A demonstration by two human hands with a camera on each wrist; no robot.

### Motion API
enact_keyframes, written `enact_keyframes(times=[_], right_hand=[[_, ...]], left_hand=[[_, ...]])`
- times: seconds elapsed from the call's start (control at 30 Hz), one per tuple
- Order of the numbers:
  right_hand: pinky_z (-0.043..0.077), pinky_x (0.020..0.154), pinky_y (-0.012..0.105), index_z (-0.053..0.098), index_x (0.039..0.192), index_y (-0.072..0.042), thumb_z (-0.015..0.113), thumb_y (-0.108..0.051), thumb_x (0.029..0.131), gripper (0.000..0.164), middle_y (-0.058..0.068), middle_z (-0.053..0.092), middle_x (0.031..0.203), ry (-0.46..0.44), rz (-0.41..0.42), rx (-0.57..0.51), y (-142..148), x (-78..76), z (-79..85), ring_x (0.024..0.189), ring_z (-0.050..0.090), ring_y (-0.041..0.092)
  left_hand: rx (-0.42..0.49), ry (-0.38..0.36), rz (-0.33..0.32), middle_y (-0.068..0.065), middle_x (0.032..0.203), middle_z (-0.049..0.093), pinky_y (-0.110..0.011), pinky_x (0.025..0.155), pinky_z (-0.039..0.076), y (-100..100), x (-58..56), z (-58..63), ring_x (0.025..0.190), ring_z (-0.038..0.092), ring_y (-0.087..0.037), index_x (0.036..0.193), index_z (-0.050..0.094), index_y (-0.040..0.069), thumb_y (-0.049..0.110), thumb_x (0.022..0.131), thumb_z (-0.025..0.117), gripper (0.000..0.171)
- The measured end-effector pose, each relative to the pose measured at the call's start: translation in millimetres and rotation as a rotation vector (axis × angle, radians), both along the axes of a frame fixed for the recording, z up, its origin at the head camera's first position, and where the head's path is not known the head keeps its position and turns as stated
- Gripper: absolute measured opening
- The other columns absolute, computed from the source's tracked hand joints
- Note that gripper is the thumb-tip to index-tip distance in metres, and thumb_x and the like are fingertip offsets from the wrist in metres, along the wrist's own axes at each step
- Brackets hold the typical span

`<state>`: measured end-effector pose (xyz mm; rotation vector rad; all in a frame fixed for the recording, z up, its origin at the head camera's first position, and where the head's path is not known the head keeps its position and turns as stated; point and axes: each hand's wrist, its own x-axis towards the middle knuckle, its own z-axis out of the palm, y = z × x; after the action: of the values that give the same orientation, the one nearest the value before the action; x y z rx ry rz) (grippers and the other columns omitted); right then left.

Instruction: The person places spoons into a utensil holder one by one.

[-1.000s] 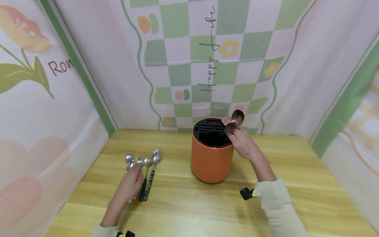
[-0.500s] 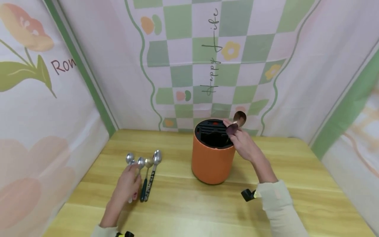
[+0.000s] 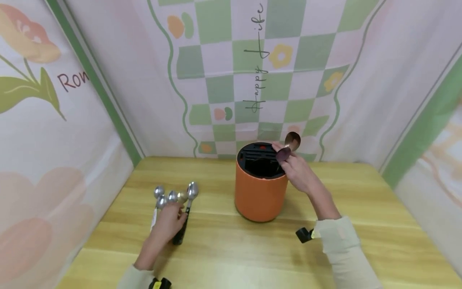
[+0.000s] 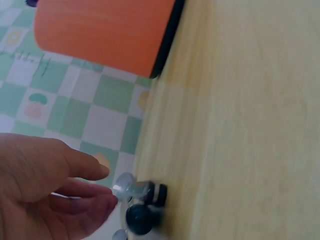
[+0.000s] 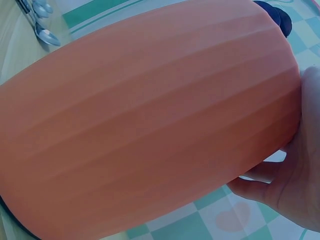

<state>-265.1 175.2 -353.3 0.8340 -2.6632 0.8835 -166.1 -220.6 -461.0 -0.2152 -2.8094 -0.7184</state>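
Several spoons lie side by side on the table's left, among them a gold-bowled spoon and a silver spoon with a dark patterned handle. My left hand is over their handles. In the left wrist view its thumb and fingers are apart beside a dark green handle end, with nothing seen held. An orange utensil holder with a black slotted top stands upright. My right hand grips its right rim, partly hidden by two dark spoons that stick up there; their handles are hidden.
The wooden table carries the holder near its back edge. A patterned curtain hangs behind it, and another curtain is at the left. Dark wrist camera mounts jut out beside the sleeves.
My left hand has moved right across the spoon handles, uncovering a white handle on the left and covering the gold spoon's handle. The right hand has stayed at the holder's rim.
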Motion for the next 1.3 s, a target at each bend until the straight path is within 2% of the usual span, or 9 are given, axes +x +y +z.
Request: enact_keyframes(times=[0.07, 0.17, 0.23, 0.43, 0.67, 0.73, 0.87, 1.0, 1.3], right_hand=[[0.028, 0.116, 0.059, 0.034, 0.154, -0.003, 0.026, -0.019, 0.106, 0.051, 0.019, 0.030, 0.162, 0.000, 0.000, 0.000, 1, 0.8, -0.8, 0.147, 0.029, 0.044], [0.028, 0.117, 0.059, 0.034, 0.154, -0.001, 0.026, -0.017, 0.106, 0.051, 0.020, 0.030, 0.161, 0.013, 0.007, 0.002, 2, 1.6, -2.1, 0.147, 0.030, 0.044], [0.029, 0.116, 0.059, 0.035, 0.154, -0.001, 0.026, -0.017, 0.106, 0.051, 0.020, 0.031, 0.161, 0.025, 0.004, -0.001, 2, 1.4, -2.2, 0.146, 0.031, 0.044], [0.028, 0.117, 0.059, 0.033, 0.155, -0.006, 0.025, -0.022, 0.106, 0.052, 0.017, 0.029, 0.163, 0.003, -0.010, -0.013, 1, 1.1, 0.6, 0.148, 0.028, 0.042], [0.027, 0.117, 0.059, 0.033, 0.155, -0.006, 0.026, -0.022, 0.107, 0.052, 0.018, 0.028, 0.163, -0.018, -0.012, -0.017, 1, 1.8, 1.7, 0.148, 0.028, 0.042], [0.027, 0.118, 0.058, 0.033, 0.155, -0.005, 0.026, -0.020, 0.106, 0.052, 0.019, 0.029, 0.162, -0.015, -0.008, -0.017, 1, 2.1, 0.9, 0.148, 0.028, 0.042], [0.027, 0.118, 0.057, 0.033, 0.154, -0.002, 0.026, -0.018, 0.105, 0.053, 0.019, 0.029, 0.162, -0.006, 0.002, -0.017, 0, 1.6, -0.6, 0.148, 0.028, 0.042], [0.028, 0.118, 0.056, 0.035, 0.153, -0.002, 0.026, -0.019, 0.105, 0.052, 0.018, 0.031, 0.162, -0.005, 0.001, -0.027, -1, 0.4, -0.9, 0.148, 0.029, 0.041], [0.029, 0.118, 0.057, 0.036, 0.153, -0.001, 0.025, -0.020, 0.107, 0.051, 0.019, 0.032, 0.161, -0.006, -0.001, -0.030, 1, 0.6, -0.8, 0.148, 0.030, 0.041]], left_hand=[[-0.053, 0.002, -0.004, -0.006, 0.070, 0.065, -0.031, 0.056, 0.052, 4, -3.2, -2.7, 0.062, 0.060, -0.017, 0.080, 0.067, 0.002, 0.003, 0.081, 0.073, 0.006], [-0.122, -0.028, 0.009, -0.002, 0.062, 0.058, -0.031, 0.050, 0.046, 6, -5.5, -5.0, 0.056, 0.052, -0.015, 0.068, 0.060, 0.008, 0.007, 0.080, 0.075, 0.019], [-0.161, -0.032, 0.017, -0.002, 0.061, 0.057, -0.033, 0.049, 0.045, 7, -7.0, -5.5, 0.054, 0.052, -0.016, 0.065, 0.058, 0.009, 0.008, 0.080, 0.076, 0.023], [-0.195, -0.079, 0.044, -0.003, 0.057, 0.054, -0.031, 0.045, 0.042, 12, -12.4, 0.5, 0.050, 0.050, -0.017, 0.060, 0.052, 0.009, 0.008, 0.079, 0.074, 0.028], [-0.189, -0.237, 0.078, -0.002, 0.059, 0.051, -0.025, 0.042, 0.041, 19, -19.1, 3.4, 0.048, 0.050, -0.015, 0.062, 0.051, 0.011, 0.008, 0.077, 0.069, 0.024], [-0.195, -0.252, 0.081, -0.002, 0.060, 0.053, -0.025, 0.042, 0.041, 20, -20.6, 2.3, 0.049, 0.050, -0.015, 0.064, 0.052, 0.011, 0.009, 0.079, 0.069, 0.023], [-0.210, -0.220, 0.075, -0.003, 0.061, 0.053, -0.026, 0.044, 0.041, 22, -22.1, 0.9, 0.052, 0.050, -0.016, 0.064, 0.052, 0.010, 0.008, 0.080, 0.068, 0.023], [-0.179, -0.218, 0.079, -0.003, 0.060, 0.053, -0.025, 0.043, 0.041, 23, -21.1, 1.9, 0.051, 0.050, -0.016, 0.064, 0.052, 0.010, 0.008, 0.080, 0.068, 0.023], [0.008, -0.212, 0.078, -0.003, 0.062, 0.054, -0.022, 0.041, 0.041, 27, -18.4, 8.6, 0.050, 0.050, -0.015, 0.079, 0.054, 0.006, 0.007, 0.084, 0.067, 0.013]])
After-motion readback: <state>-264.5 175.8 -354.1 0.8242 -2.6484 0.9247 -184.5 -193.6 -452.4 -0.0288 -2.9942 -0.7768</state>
